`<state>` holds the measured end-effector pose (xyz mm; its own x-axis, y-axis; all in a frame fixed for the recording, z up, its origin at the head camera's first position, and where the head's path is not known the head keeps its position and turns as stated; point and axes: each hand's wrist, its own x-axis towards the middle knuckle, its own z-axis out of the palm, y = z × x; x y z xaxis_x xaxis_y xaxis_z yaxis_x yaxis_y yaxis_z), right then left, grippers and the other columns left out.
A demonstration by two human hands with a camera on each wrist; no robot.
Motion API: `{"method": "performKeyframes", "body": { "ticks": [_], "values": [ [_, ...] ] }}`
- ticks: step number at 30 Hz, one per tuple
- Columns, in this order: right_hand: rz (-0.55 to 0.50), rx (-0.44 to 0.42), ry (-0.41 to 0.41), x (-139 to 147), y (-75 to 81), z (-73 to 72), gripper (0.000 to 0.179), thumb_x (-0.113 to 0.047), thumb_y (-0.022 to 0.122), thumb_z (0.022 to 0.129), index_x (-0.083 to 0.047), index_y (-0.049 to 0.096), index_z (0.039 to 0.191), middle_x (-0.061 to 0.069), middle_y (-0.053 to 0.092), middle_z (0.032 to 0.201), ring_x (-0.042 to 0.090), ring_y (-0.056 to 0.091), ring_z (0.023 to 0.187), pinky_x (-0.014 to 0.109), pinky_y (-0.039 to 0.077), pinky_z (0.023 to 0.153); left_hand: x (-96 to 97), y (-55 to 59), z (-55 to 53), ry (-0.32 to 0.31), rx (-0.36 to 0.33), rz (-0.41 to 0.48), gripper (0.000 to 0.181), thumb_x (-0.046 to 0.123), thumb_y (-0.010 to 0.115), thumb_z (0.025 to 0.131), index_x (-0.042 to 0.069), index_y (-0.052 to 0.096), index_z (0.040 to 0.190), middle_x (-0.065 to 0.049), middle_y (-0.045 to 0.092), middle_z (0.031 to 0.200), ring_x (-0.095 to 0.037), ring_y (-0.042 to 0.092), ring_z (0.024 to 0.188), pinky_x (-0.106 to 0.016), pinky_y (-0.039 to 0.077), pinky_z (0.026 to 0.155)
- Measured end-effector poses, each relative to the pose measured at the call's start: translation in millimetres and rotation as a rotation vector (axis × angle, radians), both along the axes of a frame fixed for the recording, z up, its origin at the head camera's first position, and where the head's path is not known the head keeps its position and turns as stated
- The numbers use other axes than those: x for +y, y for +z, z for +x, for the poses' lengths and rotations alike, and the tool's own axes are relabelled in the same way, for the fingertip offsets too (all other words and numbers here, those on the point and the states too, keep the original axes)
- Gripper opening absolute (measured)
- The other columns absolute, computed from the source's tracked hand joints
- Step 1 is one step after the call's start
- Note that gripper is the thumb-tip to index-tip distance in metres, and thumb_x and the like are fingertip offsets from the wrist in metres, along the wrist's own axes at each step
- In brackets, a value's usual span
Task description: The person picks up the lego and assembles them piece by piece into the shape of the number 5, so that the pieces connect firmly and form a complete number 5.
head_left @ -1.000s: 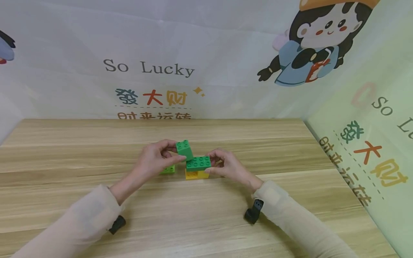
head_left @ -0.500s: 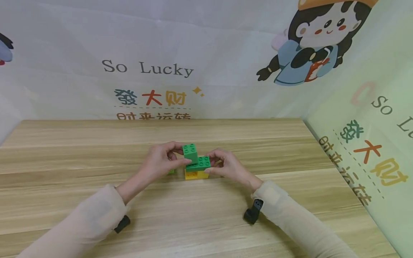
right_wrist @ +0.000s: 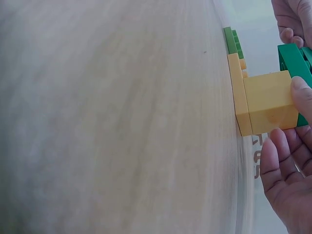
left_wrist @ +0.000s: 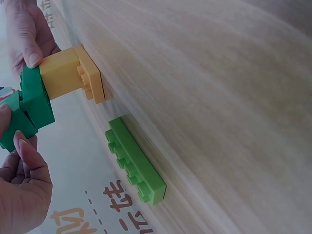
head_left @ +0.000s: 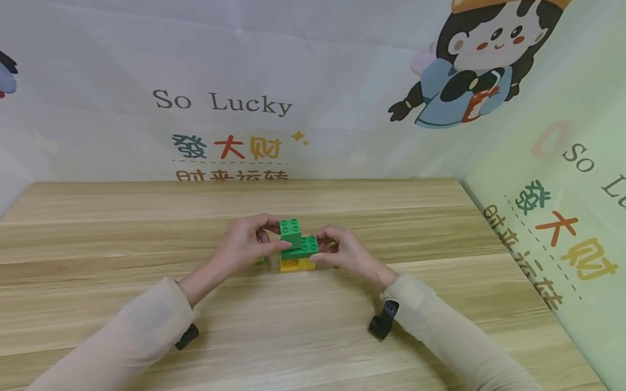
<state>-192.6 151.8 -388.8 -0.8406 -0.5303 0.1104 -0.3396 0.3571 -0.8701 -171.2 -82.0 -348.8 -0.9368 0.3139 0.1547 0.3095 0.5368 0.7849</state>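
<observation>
My left hand (head_left: 246,239) pinches a small green building block (head_left: 290,232) between thumb and fingers. That block sits over the left end of a longer dark green block (head_left: 308,247); in the left wrist view it looks slightly tilted, with a narrow gap between the two. Beneath the long block stands a yellow block (left_wrist: 60,72), on a flat orange-yellow block (left_wrist: 92,75) lying on the table. My right hand (head_left: 349,252) grips the right end of this stack, its thumb (right_wrist: 303,95) where yellow meets green.
A flat light green block (left_wrist: 139,163) lies on the wooden table (head_left: 313,336) left of the stack, mostly hidden behind my left hand in the head view. Printed cloth walls (head_left: 342,146) border the table at the back and right.
My left hand has moved right and slightly down, bringing the small green block from beside the stack's left end onto the long green block. My right hand has stayed in place.
</observation>
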Motion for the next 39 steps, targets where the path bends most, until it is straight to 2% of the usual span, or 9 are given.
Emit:
{"method": "performKeyframes", "body": {
  "ticks": [20,28,39],
  "values": [
    [0.012,0.004,0.005,-0.8,1.5,-2.0,0.033,-0.003,0.072,0.08,0.006,0.061,0.11,0.015,0.062,0.096,0.016,0.056,0.085,0.025,0.052,0.072,0.5,5.5,-1.3,-0.017,0.054,-0.105,0.035,0.018,0.079,0.076,0.003,0.067,0.105,-0.008,0.069,0.096,-0.01,0.051,0.064,-0.02,0.042,0.053],
    [0.008,-0.002,-0.007,-0.5,0.2,-2.3,0.032,-0.003,0.072,0.08,0.006,0.061,0.109,0.016,0.062,0.096,0.013,0.055,0.083,0.024,0.051,0.07,-0.1,6.7,0.1,-0.037,0.084,-0.113,0.033,0.018,0.079,0.075,0.003,0.068,0.102,-0.008,0.07,0.094,-0.009,0.051,0.061,-0.02,0.042,0.051],
    [0.01,-0.001,-0.004,0.1,0.7,-0.4,0.032,-0.003,0.072,0.08,0.006,0.061,0.109,0.016,0.063,0.096,0.012,0.056,0.082,0.023,0.05,0.069,-0.1,6.1,2.6,-0.041,0.086,-0.124,0.033,0.018,0.08,0.074,0.005,0.068,0.102,-0.008,0.07,0.095,-0.009,0.051,0.06,-0.02,0.043,0.05]
  ]
}}
